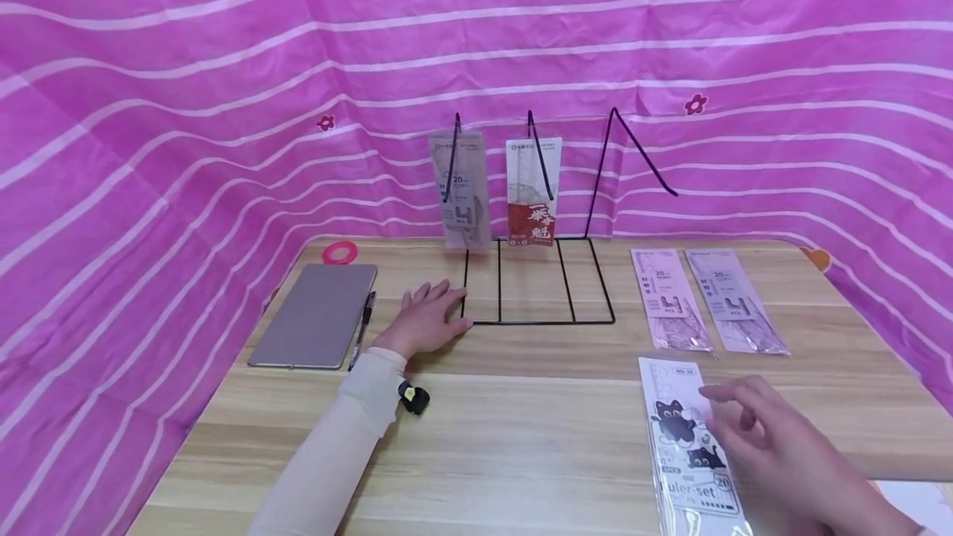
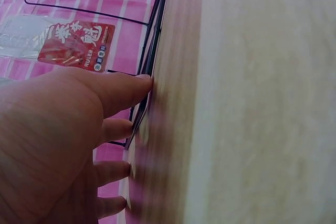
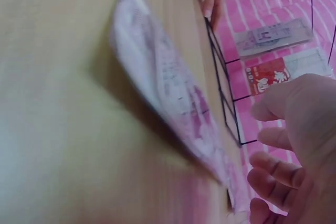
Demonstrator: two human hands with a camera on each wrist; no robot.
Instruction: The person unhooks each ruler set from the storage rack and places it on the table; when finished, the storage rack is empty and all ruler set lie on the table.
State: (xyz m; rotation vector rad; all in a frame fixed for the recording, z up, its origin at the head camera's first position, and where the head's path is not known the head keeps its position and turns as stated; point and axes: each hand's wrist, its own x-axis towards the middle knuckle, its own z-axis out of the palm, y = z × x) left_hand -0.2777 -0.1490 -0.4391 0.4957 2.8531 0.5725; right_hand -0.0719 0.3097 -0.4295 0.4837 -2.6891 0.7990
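My left hand [image 1: 426, 323] rests at the near left corner of a black wire rack [image 1: 539, 323], fingers spread. In the left wrist view its thumb lies against the base wire. On the right, my right hand [image 1: 770, 445] hovers at the edge of a ruler set packet [image 1: 673, 437] printed with black cats, overlapping it in the head view. The right wrist view shows the fingers loosely bent with nothing between them. From two of the rack's hooks hang a greyish ruler packet [image 1: 463, 189] and a red-and-white ruler packet [image 1: 532, 222]; the right hook [image 1: 646, 154] is bare.
Two pinkish ruler packets [image 1: 672, 300] [image 1: 735, 300] lie behind the cat packet. At the left are a grey notebook [image 1: 316, 315], a black pen [image 1: 362, 329] and a pink ring [image 1: 340, 252]. A pink striped cloth [image 1: 476, 23] hangs behind the wooden table [image 1: 506, 445].
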